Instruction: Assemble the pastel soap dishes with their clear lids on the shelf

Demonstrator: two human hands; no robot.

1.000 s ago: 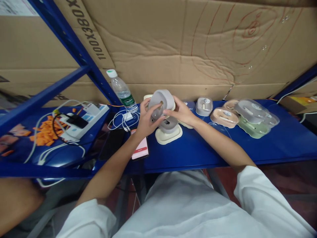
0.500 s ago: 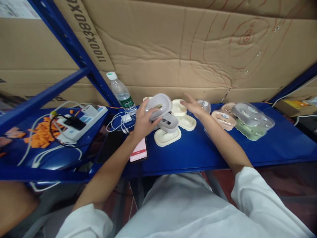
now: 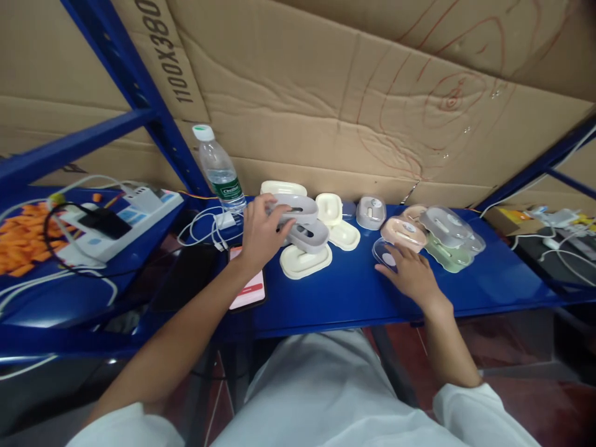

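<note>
My left hand (image 3: 264, 236) has its fingers and thumb closed on a grey oval soap dish (image 3: 305, 208) with a slot in its base. It overlaps a second grey slotted dish (image 3: 313, 239) under it. Cream oval pieces lie around them: a flat one (image 3: 302, 264) in front, a longer one (image 3: 282, 186) behind, and a hollow one (image 3: 328, 208) beside a shallow one (image 3: 345, 236). To the right, my right hand (image 3: 412, 278) grips a clear lid (image 3: 382, 250) with a white label, its fingers partly covering it.
Lidded soap dishes in grey (image 3: 371, 214), peach (image 3: 403, 233) and green (image 3: 449, 254) sit at the right. A water bottle (image 3: 223, 177), phone (image 3: 251, 292), white cables and power strip (image 3: 135, 223) are at the left. A cardboard wall (image 3: 288, 112) stands behind the blue table.
My left hand has lowered the grey dish onto the other grey one. My right hand has moved from the cream pieces, right and nearer, onto the clear lid. The view has shifted.
</note>
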